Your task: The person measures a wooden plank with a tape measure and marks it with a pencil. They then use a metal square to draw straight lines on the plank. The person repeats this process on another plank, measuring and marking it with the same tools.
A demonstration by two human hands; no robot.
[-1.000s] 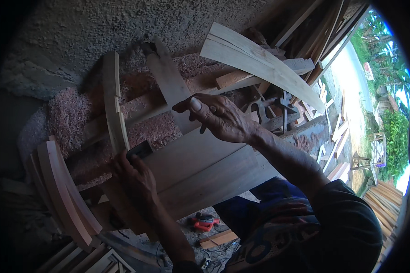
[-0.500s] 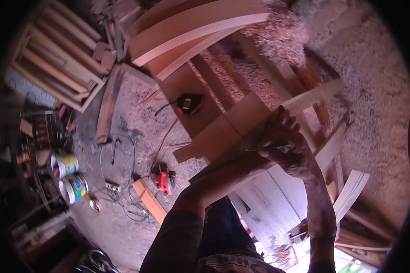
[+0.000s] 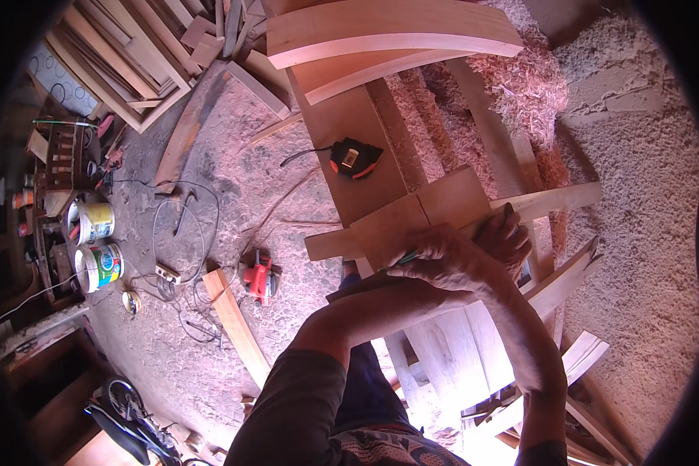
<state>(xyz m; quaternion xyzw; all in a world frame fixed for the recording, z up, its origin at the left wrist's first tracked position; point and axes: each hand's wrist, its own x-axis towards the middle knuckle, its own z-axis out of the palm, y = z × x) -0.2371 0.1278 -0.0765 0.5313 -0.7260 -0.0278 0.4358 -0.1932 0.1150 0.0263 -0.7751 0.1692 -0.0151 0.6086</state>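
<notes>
My two arms cross over a flat wooden board (image 3: 388, 219) with a dark line across it. My right hand (image 3: 443, 260) is closed around a slim green pencil (image 3: 408, 257), its tip pointing left, close to the edge of a dark straight strip (image 3: 353, 290). That strip lies aslant across the work, partly under my left forearm. Beyond the right wrist, my left hand (image 3: 506, 241) curls over the strip's far right end, fingers bent; my right arm partly hides it. A pale batten (image 3: 551, 200) sticks out on both sides of the board.
A black and orange tape measure (image 3: 355, 158) rests on a long plank (image 3: 326, 116). Curved wooden pieces (image 3: 396, 35) lie at the far end. On the floor at left are a red power tool (image 3: 261, 278), cables, an orange-toned plank (image 3: 237, 326) and paint buckets (image 3: 101, 266). Wood shavings (image 3: 520, 70) are heaped behind.
My right hand has slid left along the strip with the pencil, away from my left hand. My left hand stays at the strip's far end. The whole view has shifted and turned slightly.
</notes>
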